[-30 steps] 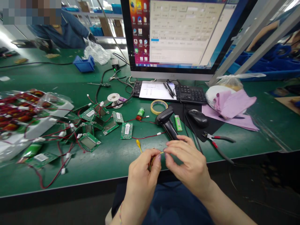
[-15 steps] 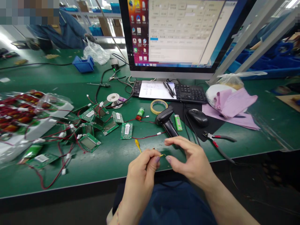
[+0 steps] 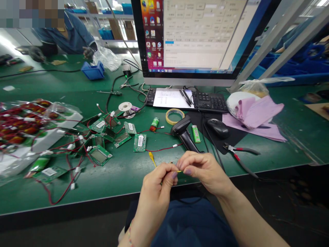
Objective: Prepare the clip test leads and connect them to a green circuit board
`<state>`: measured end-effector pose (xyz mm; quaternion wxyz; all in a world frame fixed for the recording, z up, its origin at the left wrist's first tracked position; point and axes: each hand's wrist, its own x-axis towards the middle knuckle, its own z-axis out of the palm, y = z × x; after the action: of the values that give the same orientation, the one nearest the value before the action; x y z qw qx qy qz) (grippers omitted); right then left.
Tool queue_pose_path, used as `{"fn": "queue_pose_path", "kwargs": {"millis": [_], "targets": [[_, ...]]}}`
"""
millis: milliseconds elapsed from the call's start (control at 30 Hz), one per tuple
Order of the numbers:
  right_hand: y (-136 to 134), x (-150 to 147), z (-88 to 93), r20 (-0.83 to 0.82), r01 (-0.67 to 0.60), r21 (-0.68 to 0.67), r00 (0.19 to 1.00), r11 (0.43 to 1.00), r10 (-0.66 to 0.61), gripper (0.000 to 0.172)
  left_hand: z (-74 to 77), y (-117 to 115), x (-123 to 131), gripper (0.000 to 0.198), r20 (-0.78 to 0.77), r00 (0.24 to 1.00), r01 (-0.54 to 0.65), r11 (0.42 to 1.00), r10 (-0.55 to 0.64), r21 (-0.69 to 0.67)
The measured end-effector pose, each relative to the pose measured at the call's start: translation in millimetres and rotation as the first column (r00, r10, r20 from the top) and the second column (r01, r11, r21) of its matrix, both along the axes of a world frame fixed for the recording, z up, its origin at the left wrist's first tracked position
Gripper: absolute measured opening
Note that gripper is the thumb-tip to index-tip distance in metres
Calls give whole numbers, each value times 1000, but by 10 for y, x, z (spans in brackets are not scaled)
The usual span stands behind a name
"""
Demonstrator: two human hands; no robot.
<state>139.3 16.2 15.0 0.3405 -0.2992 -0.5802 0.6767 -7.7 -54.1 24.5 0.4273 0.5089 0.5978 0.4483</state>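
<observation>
My left hand (image 3: 159, 180) pinches a thin yellow wire (image 3: 179, 171) between thumb and forefinger, just past the table's front edge. The fingers of my right hand (image 3: 203, 171) close on the wire's end, so its tip is mostly hidden. A yellow alligator clip (image 3: 151, 156) lies on the table with a yellow lead running toward my left hand. Behind my right hand rests a black barcode scanner (image 3: 187, 135). Close by on the left is a green circuit board (image 3: 140, 142) with a white label and a red-black lead.
Circuit boards with displays (image 3: 100, 155) lie heaped at left, beside a white foam tray (image 3: 55, 134). Cutting pliers (image 3: 238, 151), a mouse (image 3: 218, 128) and a green battery cell (image 3: 195, 134) are at right. A tape roll (image 3: 168, 117), keyboard (image 3: 212, 103) and monitor (image 3: 190, 81) stand behind.
My right hand has moved left and its spread thumb and fingers have closed on the end of the yellow wire. My left hand keeps its pinch.
</observation>
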Motion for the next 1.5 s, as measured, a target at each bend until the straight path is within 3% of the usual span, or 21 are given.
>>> {"fn": "queue_pose_path", "kwargs": {"millis": [400,500,567,633,733,833,900,1000,1100,1200,1267,1433,1500], "targets": [[-61,-57,43,128,-6,264,991,965,-29,15,1,-21,-1,16,-4,1000,21,999,-21,-27],[-18,-106,-33,94,10,179,995,984,-28,20,-9,-61,-34,16,73,996,-42,999,45,-34],[48,-160,-139,136,45,79,989,996,-55,27,-40,-105,-73,15,202,974,-99,995,99,-8],[111,-252,-257,320,44,30,946,999,-52,31,-90,-154,-108,14,378,918,-142,989,120,31],[139,-483,-384,577,-31,4,816,1000,23,29,-171,-210,-123,14,596,799,-150,987,86,59],[107,-776,-442,665,13,10,747,1000,-16,34,-215,-237,-88,13,678,731,-161,985,79,58],[94,-939,-469,701,72,48,708,996,-84,39,-218,-243,-68,12,675,728,-226,972,121,69],[102,-1049,-509,664,109,87,735,990,-139,28,-207,-224,-92,7,614,724,-450,890,314,76],[106,-1006,-522,522,95,50,846,994,-107,15,-203,-160,-190,6,615,623,-606,795,483,-10],[62,-895,-462,366,93,-35,927,995,-74,19,-215,-90,-291,6,681,533,-581,802,502,-137],[9,-817,-379,254,109,-69,963,992,-88,22,-223,-65,-323,6,684,520,-562,808,512,-177],[-143,-688,-160,186,141,95,970,985,-156,14,-214,-77,-276,10,599,609,-548,822,520,-157],[-190,-677,-121,191,144,81,969,986,-157,13,-204,-89,-243,11,568,653,-524,840,500,-138]]}}
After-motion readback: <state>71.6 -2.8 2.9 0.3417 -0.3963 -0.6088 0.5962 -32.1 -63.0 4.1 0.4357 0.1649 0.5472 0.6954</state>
